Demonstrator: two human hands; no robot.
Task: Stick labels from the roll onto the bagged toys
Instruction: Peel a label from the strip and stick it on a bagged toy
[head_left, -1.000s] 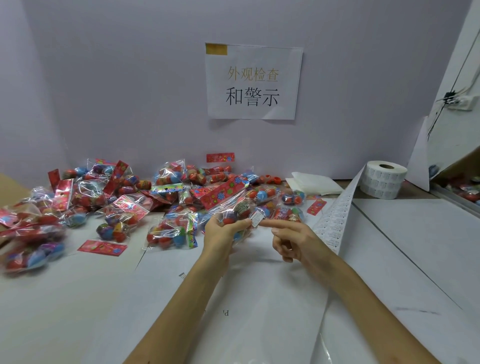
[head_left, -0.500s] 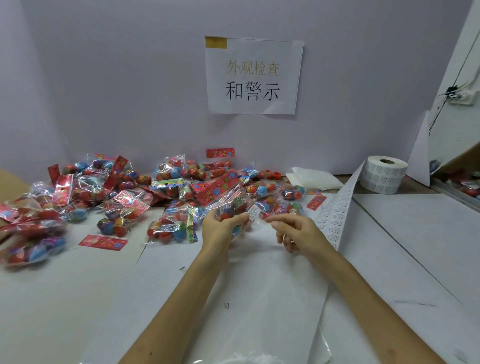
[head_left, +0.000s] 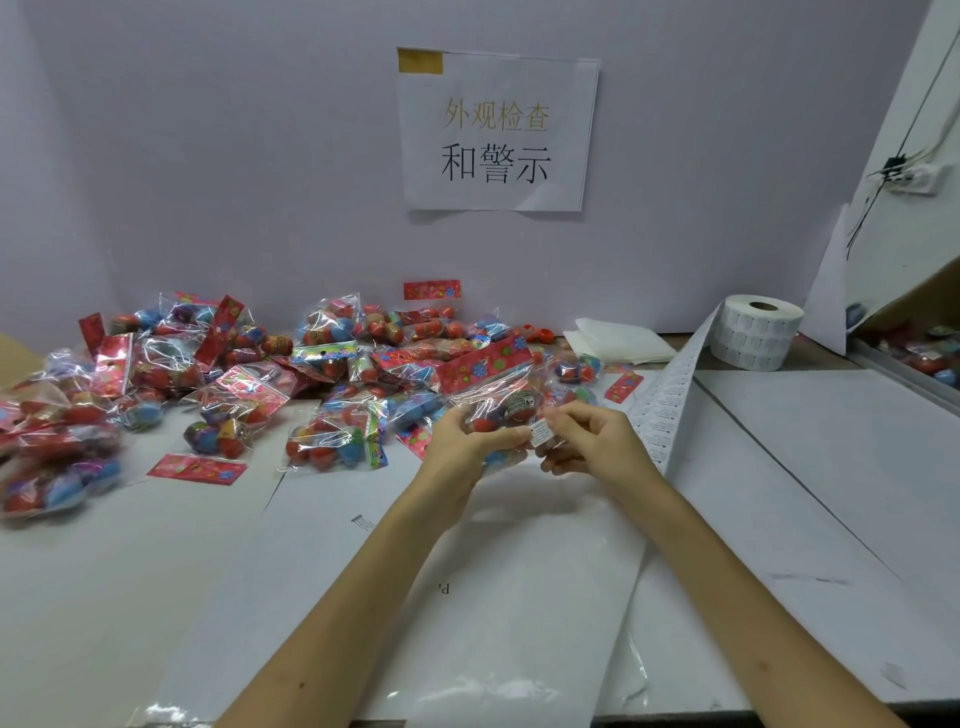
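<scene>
- Clear plastic toy bag (head_left: 493, 387) w/ red floral header card, small red & blue round toys inside, held up off the table (head_left: 831, 467) at centre, just in front of the heap.
- L hand (head_left: 462, 441) grips the bag from below-left, fingers & thumb curled round it.
- R hand (head_left: 597, 441) pinches a small white printed label (head_left: 539, 433) btwn thumb & forefinger; other fingers curled loosely under.
- That label sits at the bag's lower right edge, beside the L thumb; can't tell if it's stuck down.
- White label strip (head_left: 670, 405) runs from beside the R hand back to the label roll (head_left: 758, 332), standing on end at rear right.
- Big pile of bagged toys (head_left: 208, 374) spreads over left & rear of table, along the wall.
- One loose red card (head_left: 197, 469) lies flat in front of it.
- White printed sign (head_left: 498, 130) hangs on wall above.
</scene>
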